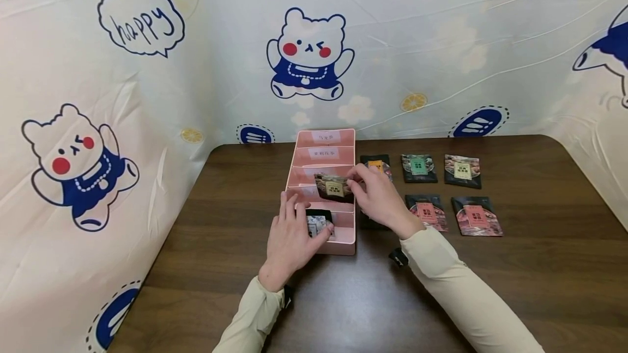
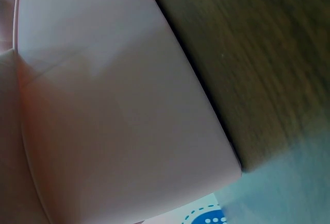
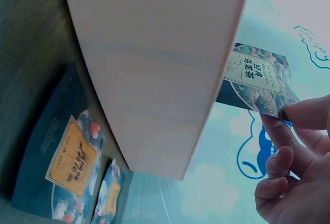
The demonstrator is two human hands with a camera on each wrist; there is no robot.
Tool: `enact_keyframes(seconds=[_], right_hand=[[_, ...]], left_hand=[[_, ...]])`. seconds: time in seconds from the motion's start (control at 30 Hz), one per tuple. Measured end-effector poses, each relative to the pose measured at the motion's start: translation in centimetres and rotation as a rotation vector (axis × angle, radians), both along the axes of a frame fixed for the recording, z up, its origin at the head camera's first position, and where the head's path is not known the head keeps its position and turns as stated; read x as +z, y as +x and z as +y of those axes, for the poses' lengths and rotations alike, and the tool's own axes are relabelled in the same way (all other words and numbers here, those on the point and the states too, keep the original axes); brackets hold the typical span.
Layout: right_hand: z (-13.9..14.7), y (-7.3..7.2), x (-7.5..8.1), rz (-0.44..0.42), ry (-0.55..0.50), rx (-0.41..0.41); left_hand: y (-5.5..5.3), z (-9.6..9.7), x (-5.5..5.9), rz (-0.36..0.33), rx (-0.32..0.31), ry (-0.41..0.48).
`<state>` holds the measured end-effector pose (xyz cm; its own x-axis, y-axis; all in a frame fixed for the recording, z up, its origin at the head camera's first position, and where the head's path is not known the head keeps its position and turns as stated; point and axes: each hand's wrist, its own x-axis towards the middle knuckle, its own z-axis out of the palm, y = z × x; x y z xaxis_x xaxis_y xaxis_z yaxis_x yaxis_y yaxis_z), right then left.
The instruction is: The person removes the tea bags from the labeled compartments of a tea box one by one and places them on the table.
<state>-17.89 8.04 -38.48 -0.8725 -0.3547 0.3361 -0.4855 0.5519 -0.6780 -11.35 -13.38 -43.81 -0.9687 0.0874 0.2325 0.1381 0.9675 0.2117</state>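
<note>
My right hand [image 1: 380,195] pinches a dark tea sachet [image 1: 336,188] with a cream label by one corner. In the right wrist view, thumb and forefinger grip that edge, and the sachet stands beyond the rim of the pink divided box [image 3: 154,69]. From above, it overlaps the box's middle compartments. My left hand [image 1: 293,236] rests on the box's near left side, fingers extended along the rim and thumb reaching across the nearest compartment. Under that hand, a black-and-white sachet [image 1: 318,223] lies in the compartment, partly covered.
Right of the box lie several more sachets: one orange-labelled [image 1: 376,163], one green-labelled [image 1: 419,167], one cream-labelled [image 1: 463,170] and two pink-labelled, the outer one [image 1: 477,217] farthest right. Another dark packet [image 1: 372,223] is partly hidden by my right hand. A printed cloth [image 1: 382,26] hangs behind the table.
</note>
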Motion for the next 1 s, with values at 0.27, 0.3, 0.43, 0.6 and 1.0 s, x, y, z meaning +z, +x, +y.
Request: enact_keyframes(seconds=[0.27, 0.3, 0.43, 0.6, 1.0], right_hand=[[1.0, 0.3, 1.5, -0.015, -0.079, -0.02], [1.2, 0.3, 1.7, -0.008, -0.084, -0.028], [2.1, 0.2, 1.9, 0.016, -0.104, -0.051], [3.5, 0.2, 1.7, 0.026, -0.111, -0.058], [7.1, 1.0, 0.7, 0.003, -0.072, -0.124]], left_hand=[[-0.1, 0.0, 0.1, -0.002, -0.002, 0.004], [-0.1, 0.0, 0.1, -0.003, -0.001, 0.005], [-0.1, 0.0, 0.1, -0.017, 0.004, 0.004], [-0.1, 0.0, 0.2, -0.022, 0.005, 0.006], [0.0, 0.0, 0.0, -0.004, 0.002, 0.015]])
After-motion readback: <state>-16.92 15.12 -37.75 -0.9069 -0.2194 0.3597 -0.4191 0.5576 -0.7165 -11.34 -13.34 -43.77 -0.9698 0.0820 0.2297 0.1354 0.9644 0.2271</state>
